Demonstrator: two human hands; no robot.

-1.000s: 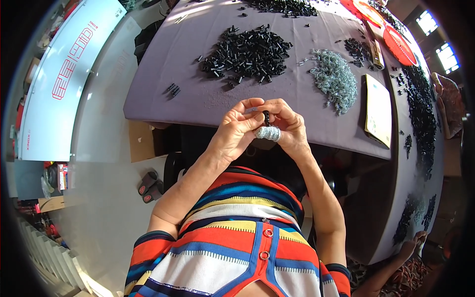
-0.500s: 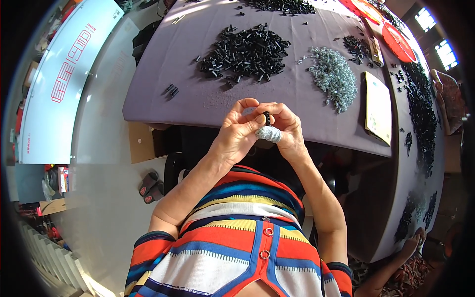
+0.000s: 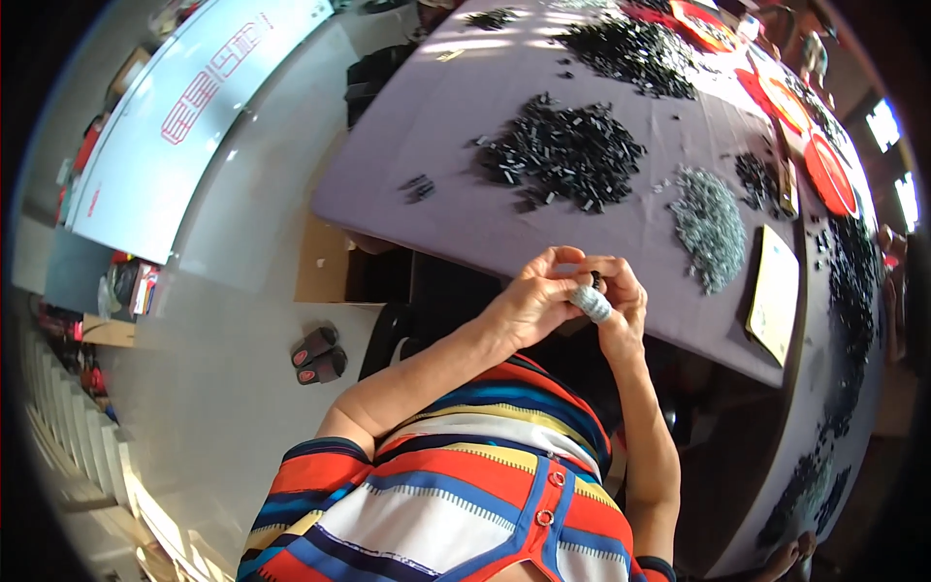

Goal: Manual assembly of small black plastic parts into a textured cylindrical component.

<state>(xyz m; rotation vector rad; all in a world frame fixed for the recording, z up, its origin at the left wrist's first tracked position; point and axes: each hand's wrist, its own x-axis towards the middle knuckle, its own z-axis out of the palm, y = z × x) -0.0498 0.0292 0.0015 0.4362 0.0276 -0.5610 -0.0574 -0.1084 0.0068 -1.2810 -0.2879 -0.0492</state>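
Near the front edge of the table, my left hand [image 3: 536, 303] and my right hand [image 3: 624, 299] meet at the fingertips. Between them they pinch a small black ribbed part [image 3: 596, 280], mostly hidden by the fingers. A grey-white wrap [image 3: 591, 303] covers my right thumb. Beyond my hands lies a large heap of small black tubular parts [image 3: 562, 155]. To its right is a heap of small clear pieces [image 3: 711, 233]. A few black parts [image 3: 418, 188] lie together at the left of the cloth.
A pale yellow notebook [image 3: 773, 296] lies at the table's right edge. Red round trays [image 3: 830, 175] and more black heaps [image 3: 630, 58] stand farther off. Another person's hand [image 3: 800, 551] shows lower right. A cardboard box [image 3: 330, 264] and dark slippers [image 3: 320, 355] are on the floor.
The view has turned, so table, heaps and hands appear farther right and lower. Both hands stay together on the black part, with slight finger movement.
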